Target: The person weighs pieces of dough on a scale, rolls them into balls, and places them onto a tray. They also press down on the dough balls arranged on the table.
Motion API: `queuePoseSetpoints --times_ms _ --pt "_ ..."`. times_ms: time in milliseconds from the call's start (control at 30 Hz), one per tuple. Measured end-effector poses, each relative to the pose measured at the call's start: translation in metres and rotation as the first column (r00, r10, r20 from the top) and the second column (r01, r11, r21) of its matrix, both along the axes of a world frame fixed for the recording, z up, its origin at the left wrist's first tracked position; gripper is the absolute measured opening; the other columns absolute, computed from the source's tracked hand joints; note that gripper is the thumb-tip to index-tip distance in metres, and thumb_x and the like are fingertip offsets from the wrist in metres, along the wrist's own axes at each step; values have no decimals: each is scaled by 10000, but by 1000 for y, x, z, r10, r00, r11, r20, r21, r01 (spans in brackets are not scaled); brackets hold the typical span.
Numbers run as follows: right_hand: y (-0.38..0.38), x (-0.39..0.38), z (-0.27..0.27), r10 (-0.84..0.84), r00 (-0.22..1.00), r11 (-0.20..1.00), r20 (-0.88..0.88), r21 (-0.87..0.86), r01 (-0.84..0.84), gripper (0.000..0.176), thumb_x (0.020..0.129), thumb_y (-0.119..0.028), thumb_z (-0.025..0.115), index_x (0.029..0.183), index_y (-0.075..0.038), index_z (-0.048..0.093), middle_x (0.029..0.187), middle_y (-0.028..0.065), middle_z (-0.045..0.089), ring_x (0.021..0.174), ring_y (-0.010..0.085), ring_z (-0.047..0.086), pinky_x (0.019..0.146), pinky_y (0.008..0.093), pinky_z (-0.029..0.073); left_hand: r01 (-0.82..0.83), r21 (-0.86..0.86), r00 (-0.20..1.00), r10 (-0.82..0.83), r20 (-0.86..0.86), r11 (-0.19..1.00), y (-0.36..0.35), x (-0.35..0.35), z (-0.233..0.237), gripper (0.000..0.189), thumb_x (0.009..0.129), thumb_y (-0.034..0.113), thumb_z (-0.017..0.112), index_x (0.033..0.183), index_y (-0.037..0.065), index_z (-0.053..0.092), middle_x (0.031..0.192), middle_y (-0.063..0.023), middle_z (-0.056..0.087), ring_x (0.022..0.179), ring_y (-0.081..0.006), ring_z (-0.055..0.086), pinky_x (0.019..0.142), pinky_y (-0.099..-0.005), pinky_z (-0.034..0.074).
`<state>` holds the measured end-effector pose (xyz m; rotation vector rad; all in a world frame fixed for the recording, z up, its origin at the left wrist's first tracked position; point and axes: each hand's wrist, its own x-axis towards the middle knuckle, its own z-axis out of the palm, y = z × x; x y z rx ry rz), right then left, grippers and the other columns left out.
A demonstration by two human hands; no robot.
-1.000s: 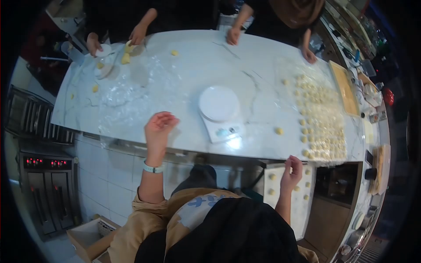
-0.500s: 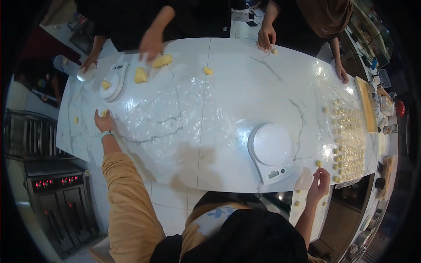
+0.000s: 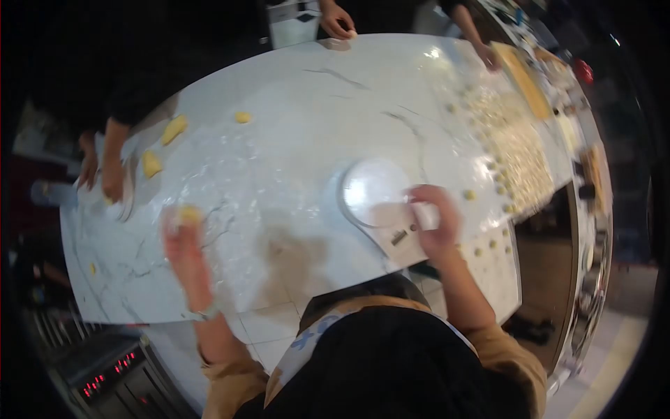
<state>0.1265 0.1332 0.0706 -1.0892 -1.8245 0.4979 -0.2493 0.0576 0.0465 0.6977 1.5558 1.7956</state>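
My left hand (image 3: 185, 248) is raised over the left part of the table with a lump of yellow dough (image 3: 188, 214) at its fingertips; motion blurs it. Blurred too, my right hand (image 3: 441, 220) hovers at the right edge of a white kitchen scale (image 3: 373, 192), fingers curved and apart, with nothing visible in them. No dough shows on the scale's round plate. To the right of this hand lies a small dough ball (image 3: 470, 195). Larger yellow dough pieces (image 3: 151, 164) rest on the table at the left.
Rows of small dough balls (image 3: 516, 153) and clear plastic cover the table's right end, beside a long tray (image 3: 522, 82). One co-worker's hand (image 3: 113, 180) is over a second scale at the left. Another person's hand (image 3: 338, 22) is at the far edge. An oven (image 3: 115, 373) stands lower left.
My view has turned, shifting the table. My left hand has come away from the far left with dough. My right hand has moved from beside the dough balls to the scale.
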Motion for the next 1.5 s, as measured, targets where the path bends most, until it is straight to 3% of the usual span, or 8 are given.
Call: queuePoseSetpoints --times_ms 167,367,567,767,967,1100,1433,1500 --pt "-22 -37 -4 496 856 867 145 -24 -498 391 734 -18 665 1111 -98 599 1114 121 567 1002 298 548 842 368 459 633 79 598 -551 582 770 -10 175 -8 490 932 96 498 1381 49 308 1269 -124 479 1144 -169 493 976 -300 397" --pt "13 69 -22 -2 998 1000 57 -17 3 280 738 67 652 1004 -9 606 1019 106 620 873 195 610 734 266 497 748 -7 642 -720 263 664 -11 220 22 558 959 137 409 1436 68 130 1400 -170 354 1280 -249 381 1066 -395 271" --pt "75 115 -73 116 976 966 184 -250 -68 225 864 -89 598 1082 -38 589 1017 116 584 894 204 585 714 294 506 445 -109 848 -379 371 889 -40 221 14 442 952 243 463 1335 63 338 1270 -152 509 1181 -227 474 988 -370 361" --pt "167 63 -114 17 875 928 484 319 -194 129 842 -108 592 941 -26 587 922 128 571 807 298 543 694 373 440 206 -138 927 -148 346 969 -74 229 20 385 945 224 469 1275 32 414 1158 -130 568 1051 -195 558 888 -326 437" --pt "120 80 -110 470 883 810 11 -403 -426 66 806 -13 576 859 -23 538 828 112 583 794 225 564 735 352 452 -155 -48 923 162 348 987 -119 223 4 337 944 229 486 1200 11 491 1057 -126 607 950 -204 605 826 -306 472" --pt "190 85 -114 371 916 909 151 -259 -325 87 765 20 569 829 -18 525 771 117 568 753 224 557 699 354 456 -331 -129 877 355 325 935 -134 219 -10 299 942 231 493 1158 26 517 985 -119 618 875 -202 617 775 -310 481" --pt "156 116 -103 272 950 899 155 -393 -193 136 783 -16 559 835 -48 437 789 90 555 728 267 539 652 355 431 -251 -210 890 311 334 945 -114 212 -17 274 948 196 475 1122 -13 507 980 -111 594 839 -187 595 743 -286 474" --pt "191 84 -111 142 966 987 215 44 -155 109 757 -12 550 838 -38 481 756 137 555 708 340 539 638 413 436 -202 -187 912 254 321 961 -105 210 -17 268 947 191 475 1117 -12 509 975 -110 592 841 -186 592 739 -283 469"
